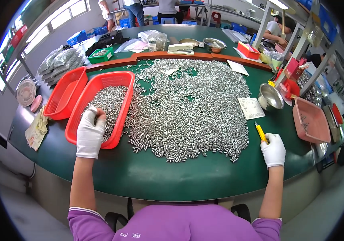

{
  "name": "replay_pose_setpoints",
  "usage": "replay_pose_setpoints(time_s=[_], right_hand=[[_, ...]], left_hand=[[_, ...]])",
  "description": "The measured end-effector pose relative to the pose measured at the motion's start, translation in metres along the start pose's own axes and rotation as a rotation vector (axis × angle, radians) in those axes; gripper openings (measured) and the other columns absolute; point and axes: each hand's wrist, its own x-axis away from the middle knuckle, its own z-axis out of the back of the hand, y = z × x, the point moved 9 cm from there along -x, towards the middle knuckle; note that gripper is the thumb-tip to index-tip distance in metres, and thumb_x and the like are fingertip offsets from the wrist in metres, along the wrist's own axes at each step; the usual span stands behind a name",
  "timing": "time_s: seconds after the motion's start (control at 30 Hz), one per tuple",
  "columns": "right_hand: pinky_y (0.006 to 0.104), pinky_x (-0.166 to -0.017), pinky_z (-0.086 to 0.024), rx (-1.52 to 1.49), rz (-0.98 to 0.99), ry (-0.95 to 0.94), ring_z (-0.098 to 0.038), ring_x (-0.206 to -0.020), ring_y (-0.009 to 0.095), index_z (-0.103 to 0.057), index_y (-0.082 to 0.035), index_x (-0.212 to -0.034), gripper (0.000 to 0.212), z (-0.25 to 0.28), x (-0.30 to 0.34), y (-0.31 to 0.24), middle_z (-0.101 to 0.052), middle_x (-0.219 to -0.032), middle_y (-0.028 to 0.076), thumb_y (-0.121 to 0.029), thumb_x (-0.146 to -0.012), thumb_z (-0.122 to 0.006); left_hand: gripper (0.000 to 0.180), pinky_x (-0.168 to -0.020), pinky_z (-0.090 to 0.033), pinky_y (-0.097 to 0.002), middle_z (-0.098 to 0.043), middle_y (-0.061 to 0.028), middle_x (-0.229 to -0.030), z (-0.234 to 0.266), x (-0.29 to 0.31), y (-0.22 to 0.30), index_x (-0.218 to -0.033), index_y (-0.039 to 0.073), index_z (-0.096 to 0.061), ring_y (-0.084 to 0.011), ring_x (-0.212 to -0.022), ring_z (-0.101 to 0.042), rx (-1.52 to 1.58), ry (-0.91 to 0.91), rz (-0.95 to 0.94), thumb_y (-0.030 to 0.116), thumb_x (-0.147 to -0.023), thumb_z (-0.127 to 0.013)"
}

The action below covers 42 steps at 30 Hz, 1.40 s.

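Left hand [91, 132] curled over parts [111, 96] in basket [113, 79], bench [164, 180] left side; cannot tell if gripping. Right hand [273, 152] holds knife [260, 131] near front-right corner.

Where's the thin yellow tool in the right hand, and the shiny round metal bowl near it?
Thin yellow tool [261, 133], head view: its handle.
Shiny round metal bowl [270, 96], head view: its bare inside.
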Motion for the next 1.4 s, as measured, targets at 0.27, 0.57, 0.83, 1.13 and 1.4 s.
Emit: replay_pose_setpoints(time_s=[0.27,0.57,0.83,1.13,1.4], right_hand=[[0.0327,-0.074,-0.052,-0.436,0.084,0.260,-0.064,-0.080,0.022,-0.059,0.003,-0.109,0.025,0.038,0.021,-0.018,-0.063,-0.094,0.013,-0.010,-0.087,-0.058],[0.0373,-0.068,-0.052,-0.622,0.852,-0.370,-0.063,-0.076,0.031,-0.049,-0.009,-0.137,0.057,0.017,0.152,-0.196,-0.064,-0.094,0.013,-0.011,-0.083,-0.066],[0.0389,-0.064,-0.052,-0.314,0.897,-0.480,-0.058,-0.077,0.027,-0.052,-0.019,-0.136,0.051,-0.015,0.176,-0.228,-0.053,-0.087,0.009,-0.019,-0.086,-0.061],[0.0383,-0.055,-0.052,-0.370,0.943,-0.439,-0.058,-0.070,0.025,-0.054,-0.015,-0.132,0.044,-0.014,0.183,-0.242,-0.051,-0.083,0.008,-0.021,-0.089,-0.057],[0.0380,-0.061,-0.052,-0.338,0.895,-0.507,-0.059,-0.075,0.026,-0.056,-0.016,-0.132,0.045,-0.018,0.183,-0.247,-0.053,-0.085,0.009,-0.018,-0.087,-0.059]], left_hand=[[0.022,-0.085,-0.045,-0.0406,-0.057,-0.0086,-0.101,0.015,0.036,0.089,-0.084,0.005,-0.056,-0.0295,-0.100,-0.056,-0.398,0.191,-0.407,-0.008,-0.071,-0.068],[0.027,-0.079,-0.046,-0.0398,-0.056,-0.0089,-0.085,-0.058,0.121,0.097,-0.074,0.006,-0.056,-0.0305,-0.091,-0.058,-0.092,-0.299,-0.303,-0.005,-0.059,-0.075],[0.020,-0.080,-0.046,-0.0407,-0.057,-0.0100,-0.087,-0.063,0.125,0.084,-0.074,0.005,-0.062,-0.0303,-0.094,-0.056,-0.169,-0.388,-0.159,0.000,-0.061,-0.076],[0.020,-0.079,-0.046,-0.0404,-0.057,-0.0098,-0.086,-0.061,0.126,0.082,-0.072,0.006,-0.061,-0.0299,-0.092,-0.057,-0.158,-0.352,-0.179,-0.001,-0.059,-0.076],[0.018,-0.075,-0.046,-0.0408,-0.057,-0.0074,-0.081,-0.061,0.125,0.081,-0.070,0.008,-0.059,-0.0288,-0.088,-0.057,-0.145,-0.330,-0.200,0.003,-0.062,-0.075]])
